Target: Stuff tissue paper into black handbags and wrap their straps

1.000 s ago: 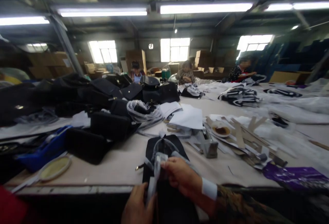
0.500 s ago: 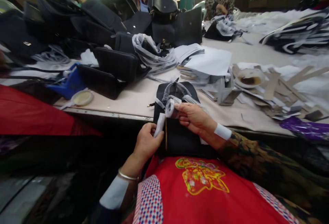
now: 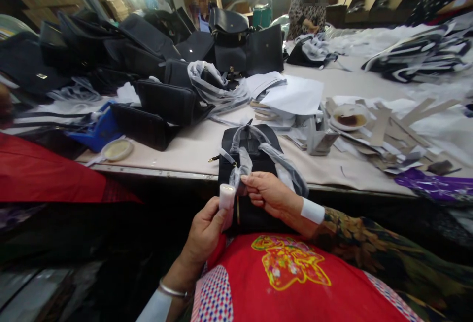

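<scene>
Pulling gently and evenly seems best, with the left hand (image 3: 205, 228) clamped on the white roll (image 3: 226, 202) and the right hand (image 3: 272, 196) pinching clear wrapping (image 3: 244, 162) above the black bag (image 3: 254, 213) at the table's (image 3: 192, 153) edge, lower centre of the frame.

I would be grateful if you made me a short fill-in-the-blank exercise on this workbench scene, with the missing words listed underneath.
1. The left hand holds a pale roll, while the right hand pinches translucent plastic over a bag coloured ____.
2. A silvery bangle circles the person's ____ wrist.
3. The bin to the left of that bag is coloured ____.
4. The shiny plastic sheet near the picture's right edge is coloured ____.

Missing words: black; left; blue; purple.
</scene>
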`<state>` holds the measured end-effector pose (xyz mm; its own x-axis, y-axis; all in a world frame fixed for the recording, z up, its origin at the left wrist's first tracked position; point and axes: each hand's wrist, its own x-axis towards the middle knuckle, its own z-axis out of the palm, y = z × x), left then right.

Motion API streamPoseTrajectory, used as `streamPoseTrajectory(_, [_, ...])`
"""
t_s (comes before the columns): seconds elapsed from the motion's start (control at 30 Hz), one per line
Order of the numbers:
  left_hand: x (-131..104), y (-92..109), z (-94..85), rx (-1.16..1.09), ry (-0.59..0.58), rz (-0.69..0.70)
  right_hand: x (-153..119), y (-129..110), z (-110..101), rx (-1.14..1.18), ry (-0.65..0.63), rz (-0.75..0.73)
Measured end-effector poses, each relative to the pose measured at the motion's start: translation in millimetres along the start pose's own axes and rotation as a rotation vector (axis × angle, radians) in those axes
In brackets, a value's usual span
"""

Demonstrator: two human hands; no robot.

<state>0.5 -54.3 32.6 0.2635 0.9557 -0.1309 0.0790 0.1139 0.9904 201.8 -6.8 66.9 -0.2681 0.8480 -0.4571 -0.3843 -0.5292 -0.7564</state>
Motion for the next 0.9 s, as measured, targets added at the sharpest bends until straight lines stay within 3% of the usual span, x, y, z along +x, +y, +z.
streamPoseTrajectory(0.1, [5,20,10.7,-0.048,0.080,0.004,-5,1,3,-0.168,0.016,-0.073])
streamPoseTrajectory(0.23, [15,38,31.1,-0.202,0.132,-0.089,-7,2,5,-0.415,0.071,-0.249])
streamPoseTrajectory(0.47, [23,24,45.7,-0.369,0.307,-0.209,-5,18,-3,-0.611,0.075,-0.315])
streamPoseTrajectory(0.7, [22,21,40.1,-0.251,0.210,-0.223,-10,16,-3,-0.834,-0.003,-0.397])
streamPoseTrajectory(0.9, [24,29,40.2,-0.091,0.132,-0.186,-14,16,-3,-0.749,0.013,-0.403])
